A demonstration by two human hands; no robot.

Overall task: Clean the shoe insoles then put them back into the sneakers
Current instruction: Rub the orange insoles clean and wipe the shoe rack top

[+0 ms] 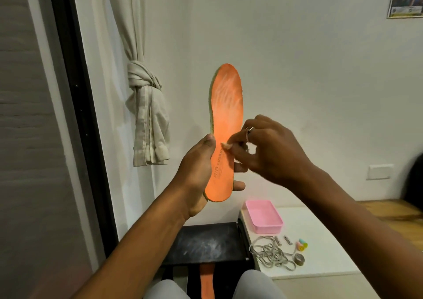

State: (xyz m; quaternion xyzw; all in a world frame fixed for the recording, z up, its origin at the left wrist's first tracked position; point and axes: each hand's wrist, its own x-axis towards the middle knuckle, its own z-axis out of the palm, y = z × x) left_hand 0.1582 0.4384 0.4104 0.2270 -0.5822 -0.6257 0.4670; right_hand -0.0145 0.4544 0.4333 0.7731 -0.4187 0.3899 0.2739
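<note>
A knotted curtain (146, 115) hangs at left, near the left hand (199, 172), whose thumb and fingers clasp the heel half of an orange insole (225, 115), held upright, toe up, in open air before the wall. The right hand (270, 152), fingers curled, touches the insole's face just above that grip (whether it pinches anything cannot be told). Below, a second insole (207, 282) lies between the knees. A pink tray (263, 216) sits at the table (320, 241) edge.
</note>
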